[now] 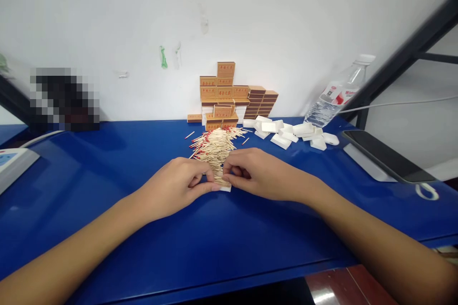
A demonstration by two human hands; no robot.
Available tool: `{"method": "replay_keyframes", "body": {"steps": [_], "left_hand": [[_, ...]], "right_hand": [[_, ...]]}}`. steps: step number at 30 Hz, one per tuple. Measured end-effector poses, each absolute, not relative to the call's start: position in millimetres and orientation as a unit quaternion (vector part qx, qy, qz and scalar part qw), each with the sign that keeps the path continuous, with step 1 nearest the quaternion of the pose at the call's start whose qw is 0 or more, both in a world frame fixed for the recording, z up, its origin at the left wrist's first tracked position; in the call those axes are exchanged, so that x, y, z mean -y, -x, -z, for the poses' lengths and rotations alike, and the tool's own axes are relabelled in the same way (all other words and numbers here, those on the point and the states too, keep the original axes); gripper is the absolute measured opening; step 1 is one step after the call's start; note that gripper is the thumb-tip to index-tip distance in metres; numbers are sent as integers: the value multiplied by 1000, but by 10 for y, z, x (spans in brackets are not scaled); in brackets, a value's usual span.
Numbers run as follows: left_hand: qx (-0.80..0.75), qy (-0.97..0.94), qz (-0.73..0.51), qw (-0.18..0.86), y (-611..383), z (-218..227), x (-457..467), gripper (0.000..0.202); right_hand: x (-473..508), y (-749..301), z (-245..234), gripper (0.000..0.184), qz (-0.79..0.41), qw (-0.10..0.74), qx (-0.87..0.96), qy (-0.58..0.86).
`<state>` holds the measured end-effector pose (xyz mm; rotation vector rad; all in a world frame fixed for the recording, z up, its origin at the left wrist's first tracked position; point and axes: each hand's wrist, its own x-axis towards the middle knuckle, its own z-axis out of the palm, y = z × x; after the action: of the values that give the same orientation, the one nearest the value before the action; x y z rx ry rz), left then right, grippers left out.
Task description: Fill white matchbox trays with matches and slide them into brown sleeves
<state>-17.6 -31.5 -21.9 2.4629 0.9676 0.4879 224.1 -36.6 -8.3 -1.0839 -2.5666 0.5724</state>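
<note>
A heap of red-tipped matchsticks [214, 145] lies in the middle of the blue table [107, 190]. At its near end sits a small white tray [225, 188] with matchsticks lying in it. My left hand [177, 186] and my right hand [255, 171] meet over this tray, fingers curled and pinched on the matchsticks and the tray's edges. The fingertips partly hide the tray.
Brown matchbox sleeves [229, 95] are stacked against the white wall. Several empty white trays [289, 133] lie right of the heap. A plastic water bottle [336, 93] leans at the back right. A dark phone [384, 155] lies at the right, a white device [10, 164] at the left edge.
</note>
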Motion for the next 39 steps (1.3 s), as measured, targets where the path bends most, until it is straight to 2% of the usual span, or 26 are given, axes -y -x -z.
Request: {"method": "replay_keyframes", "body": {"steps": [8, 18, 23, 27, 33, 39], "left_hand": [[-356, -876, -238, 220, 119, 285, 350, 21], [-333, -887, -257, 193, 82, 364, 380, 23], [-363, -879, -277, 135, 130, 263, 353, 17], [-367, -890, -259, 79, 163, 218, 331, 14], [-342, -907, -226, 96, 135, 241, 380, 16], [-344, -916, -186, 83, 152, 224, 407, 31]], "right_hand": [[368, -2244, 105, 16, -205, 133, 898, 367], [329, -2265, 88, 14, -179, 207, 883, 382], [325, -2262, 101, 17, -173, 183, 887, 388], [345, -2246, 97, 12, -197, 168, 892, 371], [348, -2209, 149, 11, -205, 162, 891, 370], [354, -2248, 126, 10, -203, 161, 893, 368]]}}
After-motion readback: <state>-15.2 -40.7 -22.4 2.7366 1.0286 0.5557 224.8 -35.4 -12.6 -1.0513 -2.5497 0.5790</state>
